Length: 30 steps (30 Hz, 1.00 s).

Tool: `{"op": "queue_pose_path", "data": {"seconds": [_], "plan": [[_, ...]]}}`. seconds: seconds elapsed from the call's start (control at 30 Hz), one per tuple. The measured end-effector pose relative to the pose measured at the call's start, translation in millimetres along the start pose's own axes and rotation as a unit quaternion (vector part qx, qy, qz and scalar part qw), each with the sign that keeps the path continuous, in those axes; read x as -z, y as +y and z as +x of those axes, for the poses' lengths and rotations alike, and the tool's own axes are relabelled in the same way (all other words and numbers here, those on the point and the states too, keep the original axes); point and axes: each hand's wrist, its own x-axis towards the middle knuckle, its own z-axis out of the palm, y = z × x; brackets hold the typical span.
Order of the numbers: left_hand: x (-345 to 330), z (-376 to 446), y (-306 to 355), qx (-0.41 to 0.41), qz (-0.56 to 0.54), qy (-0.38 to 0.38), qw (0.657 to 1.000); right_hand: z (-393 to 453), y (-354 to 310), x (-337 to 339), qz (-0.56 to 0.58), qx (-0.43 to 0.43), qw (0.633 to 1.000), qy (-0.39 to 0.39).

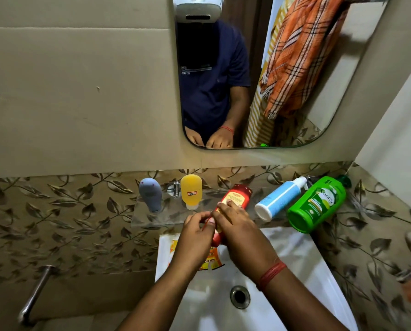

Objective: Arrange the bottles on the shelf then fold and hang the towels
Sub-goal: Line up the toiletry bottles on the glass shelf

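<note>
Red bottle (235, 199) is mid-shelf, tilted: long axis runs from its top end far-right near the wall, down to its near-left end hanging past the shelf's front edge over the sink (295, 254). It isn't standing; both hands are on its near end. Right hand (238, 225) wraps the lower body from the right, fingers curled over the label. Left hand (195, 225) pinches at the near-left tip with curled fingers, looks like the cap end, but the exact contact is hidden behind the fingers. Judgement: the move turns on rotating that axis upright, pivoting the near end down and back onto the glass shelf (152, 218); right hand carries the weight, so it's the one to steer. Open slot sits between the yellow bottle (191, 191) on the left and the blue-white bottle (279, 198) on the right. Yellow and grey bottle (150, 193) stand upright at shelf's left. Blue-white bottle and green bottle (317, 204) lie tipped at the right, bases toward the near edge, tops toward the wall, so still to be stood up. Risk: blue-white base is just beside the right hand's knuckles. Orange checked towel (300, 51) shows only in the mirror, draped loosely on a bar, not yet folded.
</note>
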Motion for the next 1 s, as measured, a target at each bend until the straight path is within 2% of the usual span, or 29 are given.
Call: {"op": "queue_pose_path", "data": {"seconds": [0.1, 0.23, 0.33, 0.43, 0.53, 0.6, 0.63, 0.8, 1.0], "plan": [[9, 1, -1, 0.027, -0.005, -0.029, 0.999, -8, 0, -6, 0.058, -0.002, 0.998, -0.003], [15, -4, -2, 0.084, -0.067, -0.1, 0.989, -15, 4, -5, 0.101, 0.021, 0.995, -0.012], [18, -11, -6, 0.077, -0.109, -0.12, 0.984, -20, 6, 0, 0.115, 0.045, 0.992, -0.008], [16, -18, -9, 0.053, -0.146, -0.115, 0.981, -29, 10, 7, 0.18, 0.025, 0.983, 0.014], [9, -22, -7, 0.032, -0.153, -0.092, 0.983, -34, 14, 22, 0.326, -0.043, 0.942, 0.06], [3, -22, -1, 0.016, -0.135, -0.074, 0.988, -31, 17, 35, 0.449, -0.091, 0.888, 0.034], [0, -21, 2, 0.006, -0.12, -0.064, 0.991, -27, 19, 40, 0.468, -0.103, 0.877, 0.016], [-20, -15, 19, -0.063, -0.074, -0.015, 0.995, -7, 30, 50, 0.426, -0.149, 0.892, 0.018], [-33, -2, 36, -0.136, -0.051, 0.051, 0.988, 15, 33, 57, 0.35, -0.152, 0.92, 0.082]]}}
